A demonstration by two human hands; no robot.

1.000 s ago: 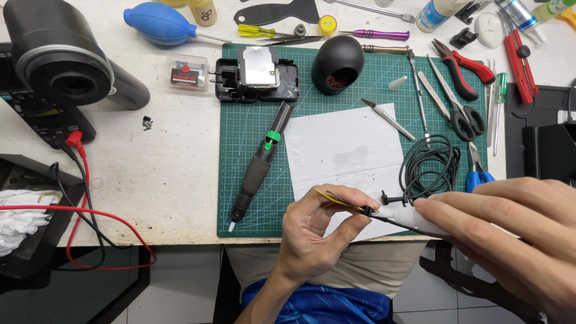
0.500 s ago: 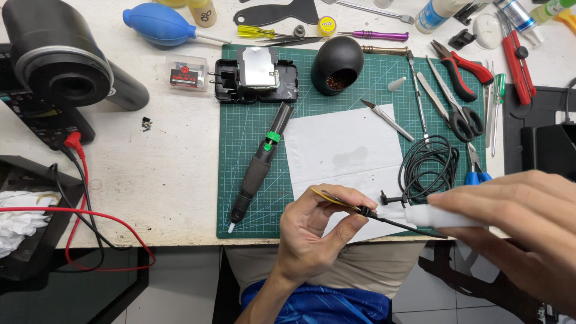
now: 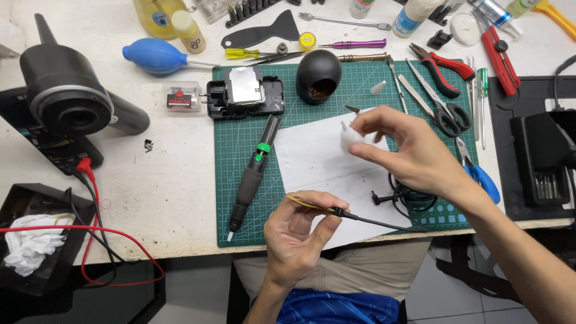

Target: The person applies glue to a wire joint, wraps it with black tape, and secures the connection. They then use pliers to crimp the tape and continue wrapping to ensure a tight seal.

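— Firstly, where lies the thin black cable with the yellow tip (image 3: 336,211)?
— Pinched between thumb and fingers of the left hand (image 3: 297,233), closed round it at six o'clock on the dark green gridded cutting mat (image 3: 237,147). Runs off toward four o'clock, down to the loose black coil of wire (image 3: 414,195) at the mat's near edge.

— And the right hand (image 3: 408,153)?
— Raised above the white sheet of paper (image 3: 318,162), fingertips shut on a small white plastic bottle with a pointed nozzle (image 3: 349,137). Held at twelve o'clock from the left hand, well apart from the cable.

— Around them?
— At nine o'clock from the paper, a black pen-shaped tool with a green band (image 3: 255,174), lying slantwise on the mat. At twelve, a black egg-shaped holder of brassy wire wool (image 3: 319,77); just beside it at nine, an opened black device with a silvery metal plate (image 3: 246,93). At two o'clock, black-handled scissors (image 3: 441,108) and red-handled pliers (image 3: 441,71); blue-handled cutters (image 3: 480,180) at three.

— Further out?
— Far at ten o'clock, a blue rubber air blower (image 3: 156,56) and a large black round-barrelled appliance (image 3: 69,99). Red test leads (image 3: 102,240) trailing at eight o'clock beside a black tray with crumpled white tissue (image 3: 30,246). Black stand (image 3: 540,162) at three o'clock, off the mat.
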